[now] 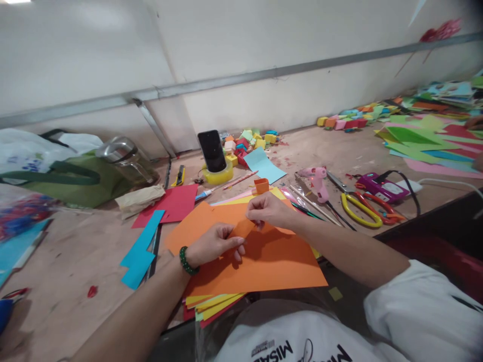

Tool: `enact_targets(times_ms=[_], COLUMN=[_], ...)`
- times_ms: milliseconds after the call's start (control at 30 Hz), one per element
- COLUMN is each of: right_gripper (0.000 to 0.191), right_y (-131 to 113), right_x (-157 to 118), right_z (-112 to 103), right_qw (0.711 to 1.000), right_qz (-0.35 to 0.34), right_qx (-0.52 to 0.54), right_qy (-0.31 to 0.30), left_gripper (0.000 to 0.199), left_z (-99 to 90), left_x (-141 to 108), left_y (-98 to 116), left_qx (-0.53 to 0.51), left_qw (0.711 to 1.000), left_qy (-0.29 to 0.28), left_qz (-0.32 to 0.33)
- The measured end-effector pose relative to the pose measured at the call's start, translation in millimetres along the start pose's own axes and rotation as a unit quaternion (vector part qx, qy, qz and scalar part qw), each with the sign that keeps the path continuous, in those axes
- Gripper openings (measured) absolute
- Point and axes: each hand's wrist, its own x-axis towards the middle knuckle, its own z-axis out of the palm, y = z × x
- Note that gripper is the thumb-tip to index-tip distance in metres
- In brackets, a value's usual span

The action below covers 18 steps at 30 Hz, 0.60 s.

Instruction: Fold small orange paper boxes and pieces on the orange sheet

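Note:
Between my two hands is a small orange paper piece [243, 227], held above a large orange paper sheet [260, 269]. My left hand [217, 245], with a green bead bracelet [187, 260] at the wrist, pinches the piece at its left end. On the other end, the fingers of my right hand [267, 208] are closed. Just beyond the right hand stands a small folded orange paper shape [261, 185]. Under the large sheet lies a stack of coloured paper [217, 306], its yellow and red edges showing at the front.
A pink glue gun [319, 183], scissors with yellow and red handles [360, 208] and a purple power strip [385, 188] lie to the right. Behind are a phone [212, 151] on a yellow tape roll [219, 174] and several paper cubes [243, 143]. Blue paper strips [142, 251] lie left.

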Motion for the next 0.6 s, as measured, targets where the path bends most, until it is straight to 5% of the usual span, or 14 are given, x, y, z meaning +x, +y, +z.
enact_targets(times_ms=[333, 600], right_gripper=[0.028, 0.023], right_y=[-0.2, 5.6], right_x=[-2.8, -2.0], right_z=[-7.0, -4.8], right_qw=[0.992, 0.992], right_qz=[-0.107, -0.110], right_qx=[-0.047, -0.030], right_qy=[-0.037, -0.057], left_gripper=[0.042, 0.038], left_z=[-4.0, -3.6], left_x=[1.0, 0.2], left_y=[-1.9, -2.2], left_qx=[-0.074, -0.152], left_qw=[0.997, 0.988], left_qy=[0.005, -0.005], left_qz=[0.019, 0.000])
